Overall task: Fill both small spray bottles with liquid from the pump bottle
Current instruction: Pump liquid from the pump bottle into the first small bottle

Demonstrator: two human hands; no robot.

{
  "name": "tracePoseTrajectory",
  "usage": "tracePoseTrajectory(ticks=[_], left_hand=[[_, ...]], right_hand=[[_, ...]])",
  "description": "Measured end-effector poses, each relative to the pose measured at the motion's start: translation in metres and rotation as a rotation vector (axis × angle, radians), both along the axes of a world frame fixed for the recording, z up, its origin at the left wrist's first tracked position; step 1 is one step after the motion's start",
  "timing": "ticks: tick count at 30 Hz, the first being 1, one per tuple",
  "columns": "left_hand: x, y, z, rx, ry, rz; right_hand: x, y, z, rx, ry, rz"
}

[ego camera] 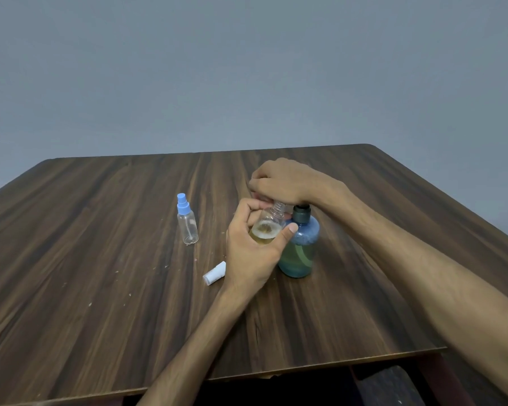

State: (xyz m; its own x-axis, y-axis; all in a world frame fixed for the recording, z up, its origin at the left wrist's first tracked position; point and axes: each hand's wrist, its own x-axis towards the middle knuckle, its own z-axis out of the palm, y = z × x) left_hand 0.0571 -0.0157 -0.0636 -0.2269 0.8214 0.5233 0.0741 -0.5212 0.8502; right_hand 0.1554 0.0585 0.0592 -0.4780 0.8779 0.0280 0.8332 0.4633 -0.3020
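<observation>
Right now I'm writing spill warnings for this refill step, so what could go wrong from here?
1. The left hand holds the open small bottle tilted under the pump; liquid could miss its narrow neck.
2. The right hand presses on the pump bottle, which nothing else steadies; it might tip.
3. The white cap lies loose on the table and may roll.

Plain room: wooden table (pixel 129 230) against bare grey wall (pixel 188 68).
</observation>
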Motion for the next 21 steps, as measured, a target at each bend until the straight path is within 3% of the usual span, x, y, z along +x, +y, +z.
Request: tracePoseTrajectory(ticks=[21], left_hand=[[0.0017, -0.001, 0.0011, 0.009, -0.014, -0.014]], right_hand=[[0.0036, -0.0007, 0.0067, 0.077, 0.015, 0.005]])
